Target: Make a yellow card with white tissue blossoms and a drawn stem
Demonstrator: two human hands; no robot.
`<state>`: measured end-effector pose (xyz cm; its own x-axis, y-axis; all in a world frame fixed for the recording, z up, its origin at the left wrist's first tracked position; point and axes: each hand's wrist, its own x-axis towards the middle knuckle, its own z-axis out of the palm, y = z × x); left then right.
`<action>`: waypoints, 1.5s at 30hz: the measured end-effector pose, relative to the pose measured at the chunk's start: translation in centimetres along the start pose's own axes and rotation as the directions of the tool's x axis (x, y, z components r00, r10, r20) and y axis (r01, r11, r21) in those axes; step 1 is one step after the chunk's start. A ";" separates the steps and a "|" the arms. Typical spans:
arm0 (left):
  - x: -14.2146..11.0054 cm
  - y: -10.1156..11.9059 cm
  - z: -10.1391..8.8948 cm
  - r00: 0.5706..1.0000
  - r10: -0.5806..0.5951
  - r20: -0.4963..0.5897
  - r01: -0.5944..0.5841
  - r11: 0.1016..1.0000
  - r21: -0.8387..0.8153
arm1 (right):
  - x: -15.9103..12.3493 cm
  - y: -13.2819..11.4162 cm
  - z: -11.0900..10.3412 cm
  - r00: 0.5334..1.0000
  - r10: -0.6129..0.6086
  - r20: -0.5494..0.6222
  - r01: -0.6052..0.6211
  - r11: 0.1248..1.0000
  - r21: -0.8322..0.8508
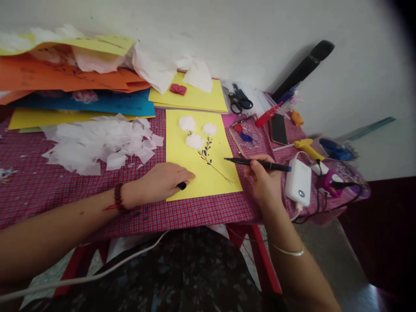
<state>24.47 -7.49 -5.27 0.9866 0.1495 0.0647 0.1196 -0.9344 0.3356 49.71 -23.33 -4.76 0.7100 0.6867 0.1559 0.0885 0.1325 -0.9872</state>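
A yellow paper sheet (182, 169) lies in front of me, with a drawn stem with dark leaves (208, 157) and three fluffy white puffs (195, 141) on it. My right hand (264, 180) grips a black marker (269, 165) with a blue end, its tip pointing left over the sheet's right side. Whether the tip touches the paper, I cannot tell. On the sheet's lower left rests my left hand (167, 180), fingers curled around a black pen cap (182, 185).
White torn paper pieces (104, 141) are heaped at left, below stacked coloured sheets (65, 73). Scissors (238, 99), a red tube (269, 114), a glue gun (310, 149) and a white power bank (298, 182) lie to the right. A white cable (107, 265) crosses my lap.
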 end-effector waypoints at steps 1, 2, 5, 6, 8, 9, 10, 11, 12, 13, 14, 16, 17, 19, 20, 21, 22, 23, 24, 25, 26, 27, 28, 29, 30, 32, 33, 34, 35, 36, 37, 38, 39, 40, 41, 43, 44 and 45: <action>0.0 0.0 0.1 1.000 0.002 -0.005 -0.002 1.000 0.007 | -0.5 0.4 0.2 1.000 0.016 0.006 -0.016 1.000 -0.007; -0.1 -0.1 0.1 1.000 0.002 -0.008 -0.002 1.000 0.016 | -0.9 0.8 0.3 0.999 0.030 0.015 -0.030 0.999 -0.018; -0.1 -0.1 0.2 1.000 0.004 -0.016 -0.004 1.000 0.029 | -0.9 1.8 0.4 0.998 0.038 0.055 -0.034 0.997 -0.069; -0.1 -0.1 0.3 1.000 0.002 -0.019 -0.001 1.000 0.028 | -0.8 2.0 0.4 0.997 0.034 0.068 -0.028 0.996 -0.089; -0.1 -0.1 0.3 1.000 -0.004 -0.021 0.005 1.000 0.017 | -0.7 2.0 0.4 0.996 0.024 0.088 -0.013 0.991 -0.130; -0.1 -0.1 0.3 1.000 -0.007 -0.020 0.007 1.000 0.008 | -0.7 2.0 0.5 0.995 0.022 0.096 -0.007 0.989 -0.149; -0.1 -0.1 0.4 1.000 -0.011 -0.019 0.011 1.000 -0.001 | -0.7 1.9 0.5 0.995 0.020 0.102 -0.003 0.986 -0.167; -0.2 -0.1 0.4 1.000 -0.014 -0.017 0.014 1.000 -0.009 | -0.7 1.8 0.6 0.994 0.017 0.105 0.003 0.983 -0.182; -0.2 -0.1 0.4 1.000 -0.018 -0.017 0.018 1.000 -0.018 | -0.7 1.8 0.6 0.994 0.015 0.106 0.006 0.981 -0.193; -0.2 -0.2 0.4 1.000 -0.020 -0.018 0.019 0.999 -0.027 | -0.7 1.7 0.7 0.994 0.015 0.107 0.007 0.980 -0.201; -0.2 -0.2 0.5 1.000 -0.021 -0.021 0.021 0.999 -0.036 | -0.8 1.7 0.7 0.994 0.016 0.109 0.007 0.979 -0.205; -0.2 -0.2 0.5 0.999 -0.021 -0.028 0.020 0.999 -0.047 | -0.7 1.6 0.8 0.993 0.020 0.116 0.005 0.978 -0.209; -0.2 -0.2 0.5 0.999 -0.021 -0.030 0.019 0.999 -0.045 | -0.7 1.6 0.8 0.992 0.024 0.123 0.003 0.977 -0.213; -0.2 -0.2 0.5 0.999 -0.020 -0.025 0.019 0.999 -0.033 | -0.7 1.7 0.7 0.990 0.042 0.132 -0.014 0.977 -0.211; -0.2 -0.2 0.5 1.000 -0.020 -0.020 0.020 0.999 -0.025 | -0.7 1.7 0.6 0.990 0.057 0.130 -0.031 0.981 -0.193; -0.2 -0.1 0.4 1.000 -0.020 -0.014 0.019 1.000 -0.020 | -0.7 1.7 0.4 0.990 0.069 0.120 -0.049 0.986 -0.159; -0.2 -0.1 0.4 1.000 -0.021 -0.010 0.020 1.000 -0.017 | -0.7 1.6 0.3 0.992 0.075 0.099 -0.064 0.992 -0.111; -0.1 -0.1 0.3 1.000 -0.022 -0.006 0.022 1.000 -0.018 | -0.6 1.5 0.1 0.995 0.073 0.066 -0.069 0.996 -0.057; -0.1 0.0 0.2 1.000 -0.026 -0.001 0.026 0.999 -0.021 | -0.4 1.3 -0.2 0.998 0.061 0.026 -0.060 0.998 -0.005; -0.1 0.0 0.2 0.999 -0.033 0.004 0.033 0.999 -0.026 | 0.0 1.0 -0.5 0.999 0.040 -0.016 -0.039 0.999 0.034; 0.0 0.0 0.1 0.999 -0.037 0.009 0.038 0.999 -0.030 | 0.6 0.7 -0.8 0.998 0.011 -0.058 -0.008 0.998 0.055; 0.0 0.1 0.0 0.999 -0.038 0.014 0.039 0.999 -0.035 | 1.3 0.4 -1.2 0.995 -0.020 -0.097 0.025 0.998 0.055; 0.0 0.1 0.0 0.999 -0.037 0.019 0.037 0.999 -0.037 | 2.3 0.1 -1.6 0.990 -0.054 -0.132 0.060 0.997 0.041; 0.0 0.1 -0.1 0.999 -0.033 0.024 0.034 0.999 -0.036 | 3.4 -0.2 -2.1 0.982 -0.088 -0.166 0.092 0.996 0.017; 0.0 0.0 -0.1 0.999 -0.031 0.030 0.032 0.999 -0.035 | 4.7 -0.4 -2.5 0.973 -0.121 -0.198 0.120 0.993 -0.016; 0.0 -0.1 -0.1 0.999 -0.029 0.035 0.030 0.999 -0.040 | 7.3 -0.5 -3.3 0.952 -0.171 -0.254 0.157 0.985 -0.074; 0.0 -0.2 0.0 0.999 -0.031 0.036 0.032 0.998 -0.044 | 8.5 -0.3 -3.7 0.944 -0.186 -0.274 0.166 0.982 -0.096; 0.0 -0.3 0.0 0.999 -0.033 0.036 0.035 0.998 -0.048 | 9.5 -0.1 -3.9 0.936 -0.197 -0.293 0.170 0.979 -0.113; -0.1 -0.3 0.1 0.999 -0.036 0.033 0.038 0.998 -0.051 | 10.4 0.3 -4.1 0.928 -0.202 -0.312 0.169 0.977 -0.129; -0.1 -0.4 0.2 0.999 -0.037 0.030 0.039 0.998 -0.051 | 11.0 0.7 -4.3 0.921 -0.203 -0.332 0.163 0.976 -0.144; -0.1 -0.4 0.2 0.999 -0.036 0.025 0.037 0.998 -0.050 | 11.4 1.2 -4.3 0.916 -0.200 -0.349 0.152 0.975 -0.160; -0.1 -0.5 0.3 0.999 -0.031 0.017 0.032 0.998 -0.050 | 11.6 1.7 -4.3 0.913 -0.193 -0.359 0.137 0.975 -0.175; -0.1 -0.5 0.3 1.000 -0.025 0.003 0.025 0.998 -0.051 | 11.6 2.2 -4.3 0.915 -0.185 -0.359 0.123 0.974 -0.189; -0.1 -0.5 0.4 1.000 -0.020 -0.012 0.019 0.998 -0.054 | 11.5 2.6 -4.2 0.919 -0.179 -0.352 0.113 0.973 -0.200; -0.1 -0.6 0.4 1.000 -0.013 -0.025 0.012 0.998 -0.057 | 11.4 2.8 -4.2 0.924 -0.174 -0.341 0.106 0.972 -0.209; -0.1 -0.6 0.4 0.999 -0.003 -0.043 0.000 0.998 -0.070 | 11.1 3.2 -4.1 0.932 -0.169 -0.319 0.102 0.971 -0.215; -0.1 -0.6 0.4 0.999 0.000 -0.046 -0.004 0.997 -0.078 | 11.1 3.3 -4.0 0.935 -0.168 -0.311 0.104 0.971 -0.214; -0.1 -0.6 0.5 0.999 0.002 -0.045 -0.006 0.996 -0.085 | 11.0 3.3 -4.0 0.938 -0.167 -0.304 0.104 0.971 -0.213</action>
<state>24.32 -7.09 -5.92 0.9809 0.1618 0.1077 0.1038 -0.9045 0.4136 60.62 -18.16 -6.44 0.8636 0.4044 0.3012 0.3089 0.0477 -0.9499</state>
